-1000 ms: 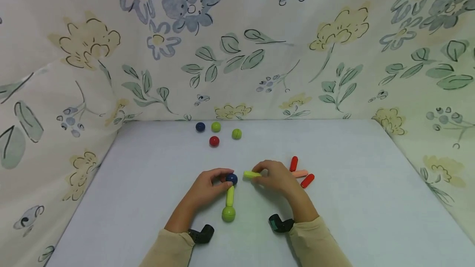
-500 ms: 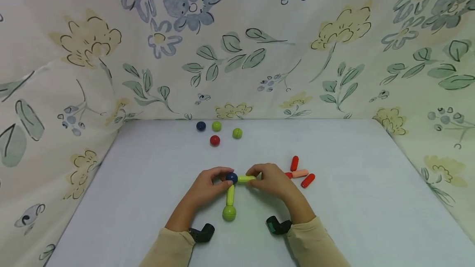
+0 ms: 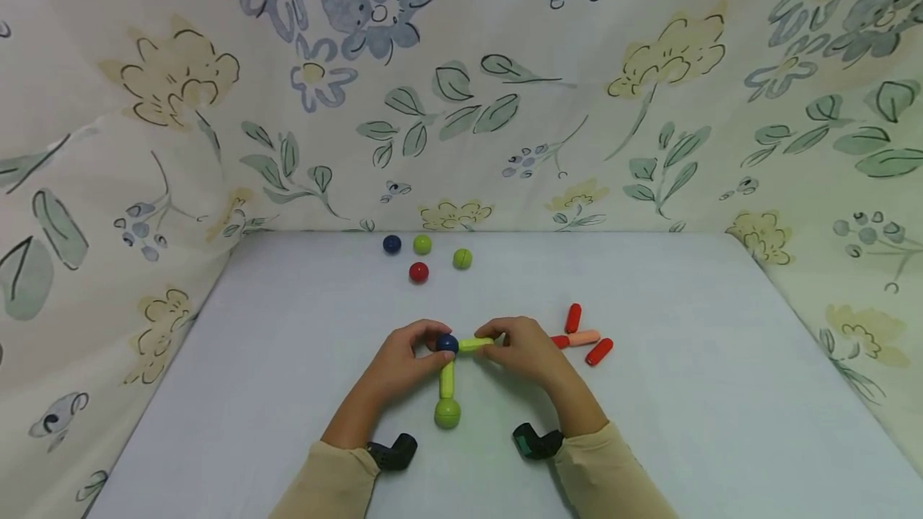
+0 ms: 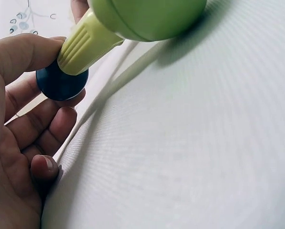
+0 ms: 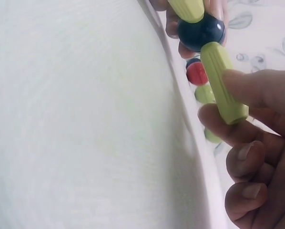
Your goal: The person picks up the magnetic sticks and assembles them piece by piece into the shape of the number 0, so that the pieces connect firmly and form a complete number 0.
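My left hand [image 3: 407, 359] pinches a dark blue ball [image 3: 447, 343] between thumb and fingers. From that ball a ridged yellow-green rod [image 4: 87, 45] runs toward me and ends in a green ball [image 3: 447, 413]. My right hand [image 3: 525, 349] grips a second yellow-green rod [image 5: 223, 83] between thumb and index finger; its far end meets the blue ball's right side. In the head view the two rods stand at roughly a right angle, with the blue ball at the corner.
Right of my right hand lie red rods [image 3: 599, 352] and a peach rod [image 3: 585, 337]. At the table's back are a blue ball [image 3: 392, 244], a red ball [image 3: 418, 272] and green balls [image 3: 462, 259]. A flowered cloth [image 3: 548, 118] hangs behind the white table [image 3: 288, 303].
My right hand has moved left, bringing its yellow-green rod from a gap away up against the blue ball. A red rod end shows beside the peach rod. My left hand has barely shifted.
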`<state>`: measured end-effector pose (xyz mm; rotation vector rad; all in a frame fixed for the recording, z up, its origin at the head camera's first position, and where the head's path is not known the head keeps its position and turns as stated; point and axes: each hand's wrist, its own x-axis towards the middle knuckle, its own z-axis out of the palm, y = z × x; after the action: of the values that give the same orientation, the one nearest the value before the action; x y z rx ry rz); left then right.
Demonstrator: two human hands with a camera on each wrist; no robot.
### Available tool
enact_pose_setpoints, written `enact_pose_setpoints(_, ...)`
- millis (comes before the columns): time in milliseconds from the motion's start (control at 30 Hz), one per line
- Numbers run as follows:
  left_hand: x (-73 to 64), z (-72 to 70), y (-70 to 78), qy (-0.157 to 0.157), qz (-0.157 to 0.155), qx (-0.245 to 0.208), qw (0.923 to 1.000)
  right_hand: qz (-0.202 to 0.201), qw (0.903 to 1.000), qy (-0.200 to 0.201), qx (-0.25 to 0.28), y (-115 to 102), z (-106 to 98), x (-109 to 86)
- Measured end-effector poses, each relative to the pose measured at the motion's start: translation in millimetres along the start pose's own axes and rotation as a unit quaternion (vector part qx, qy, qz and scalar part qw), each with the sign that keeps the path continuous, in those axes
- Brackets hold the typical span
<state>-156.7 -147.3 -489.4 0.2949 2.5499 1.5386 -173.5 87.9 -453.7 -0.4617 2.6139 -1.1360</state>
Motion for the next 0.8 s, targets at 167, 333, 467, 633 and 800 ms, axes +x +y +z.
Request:
enact_pose_setpoints(167,-2.6,-3.6,0.4,0.0,0.001,-0.003,1.0,-0.007,0.9999,0.004,0.007,-2.6,3.3,2.4)
enact_pose_setpoints(333,-4.6,-7.0,-0.5,0.023,0.015,0.007,0.9996,0.007,0.9998,0.006,0.016,-3.6,4.5,4.4)
enact_pose_setpoints(467,-4.6,-10.2,-1.9,0.069,0.021,0.047,0.9963,0.038,0.9987,0.018,0.028,-1.7,3.4,6.6)
enact_pose_setpoints(633,-1.9,-12.5,-5.8,0.083,0.016,0.077,0.9935,0.065,0.9967,0.028,0.04,-0.3,-0.5,10.4)
enact_pose_setpoints(800,1.5,-8.6,-8.2,0.061,0.028,0.081,0.9944,0.078,0.9957,0.032,0.037,-0.8,-6.2,22.8)
